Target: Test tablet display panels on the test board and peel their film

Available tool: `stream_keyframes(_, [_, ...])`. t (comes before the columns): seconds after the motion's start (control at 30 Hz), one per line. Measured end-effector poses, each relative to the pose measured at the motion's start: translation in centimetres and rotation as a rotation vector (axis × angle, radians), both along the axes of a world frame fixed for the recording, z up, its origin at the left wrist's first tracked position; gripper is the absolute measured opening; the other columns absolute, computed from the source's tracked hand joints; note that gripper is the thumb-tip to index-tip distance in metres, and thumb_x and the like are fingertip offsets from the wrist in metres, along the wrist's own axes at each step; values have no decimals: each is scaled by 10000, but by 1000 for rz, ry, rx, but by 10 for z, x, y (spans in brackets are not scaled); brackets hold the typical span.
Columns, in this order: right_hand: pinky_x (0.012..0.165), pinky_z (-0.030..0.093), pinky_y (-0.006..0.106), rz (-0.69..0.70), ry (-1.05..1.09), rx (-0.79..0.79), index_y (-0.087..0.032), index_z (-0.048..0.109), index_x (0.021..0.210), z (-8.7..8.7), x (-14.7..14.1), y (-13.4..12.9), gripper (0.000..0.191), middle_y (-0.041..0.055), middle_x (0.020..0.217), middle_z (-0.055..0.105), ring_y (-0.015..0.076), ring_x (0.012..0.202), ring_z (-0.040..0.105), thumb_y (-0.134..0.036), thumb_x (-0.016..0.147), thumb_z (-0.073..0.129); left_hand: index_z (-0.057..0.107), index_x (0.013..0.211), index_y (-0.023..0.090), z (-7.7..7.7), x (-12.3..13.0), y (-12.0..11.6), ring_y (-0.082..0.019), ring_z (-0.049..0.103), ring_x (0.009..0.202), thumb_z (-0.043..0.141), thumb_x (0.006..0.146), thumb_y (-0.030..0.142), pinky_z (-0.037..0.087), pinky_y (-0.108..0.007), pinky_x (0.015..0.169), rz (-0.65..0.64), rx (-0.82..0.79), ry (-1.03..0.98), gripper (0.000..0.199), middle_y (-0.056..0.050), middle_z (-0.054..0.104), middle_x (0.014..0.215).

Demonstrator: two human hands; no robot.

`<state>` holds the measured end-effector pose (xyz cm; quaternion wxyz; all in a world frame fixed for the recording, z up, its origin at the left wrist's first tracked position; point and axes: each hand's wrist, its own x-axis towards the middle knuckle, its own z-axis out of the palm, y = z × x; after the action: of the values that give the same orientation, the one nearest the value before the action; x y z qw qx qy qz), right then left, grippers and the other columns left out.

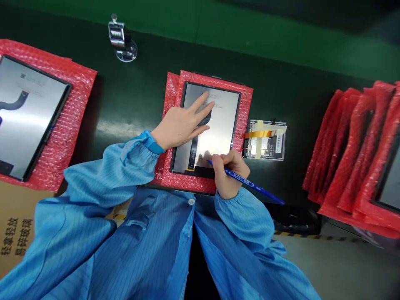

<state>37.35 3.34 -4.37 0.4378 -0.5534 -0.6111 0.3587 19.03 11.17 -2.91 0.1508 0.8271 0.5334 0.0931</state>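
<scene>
A display panel (223,125), silver back up with a black flex cable, lies on a red bubble-wrap sheet (246,100) at the table's middle. My left hand (181,123) rests flat on the panel's left part, fingers spread toward its top. My right hand (229,173) is shut on a blue pen (250,183), whose tip touches the panel near its lower edge. Both arms wear blue striped sleeves.
Another panel (28,112) on red bubble wrap (71,121) lies at the left, over a cardboard box (15,233). A small taped circuit module (265,141) sits right of the middle panel. A stack of red-wrapped panels (359,150) fills the right. A tally counter (120,37) stands at the back.
</scene>
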Motion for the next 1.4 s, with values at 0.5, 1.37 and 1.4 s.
stream_keyframes(0.5, [581, 558, 262, 492, 16, -155, -222, 490, 974, 44, 106, 113, 449, 133, 1400, 576, 108, 627, 676, -361, 717, 830, 591, 1140, 158, 26, 6, -2, -107, 580, 596, 689, 779, 223, 456, -273, 618, 46, -401, -770, 380, -70, 743, 912])
stream_keyframes(1.37, [597, 439, 234, 521, 145, -214, -170, 665, 811, 36, 46, 102, 159, -12, 686, 608, 101, 611, 526, -321, 861, 670, 614, 659, 177, 26, 29, -13, -101, 414, 541, 610, 880, 295, 302, -275, 524, 192, -295, -839, 250, 11, 551, 584])
stream_keyframes(1.4, [590, 428, 231, 529, 140, -215, -170, 660, 802, 36, 45, 102, 164, -21, 668, 588, 95, 598, 507, -322, 861, 671, 604, 654, 178, 26, 29, -13, -96, 393, 533, 601, 884, 281, 291, -273, 518, 168, -287, -820, 251, 17, 537, 579])
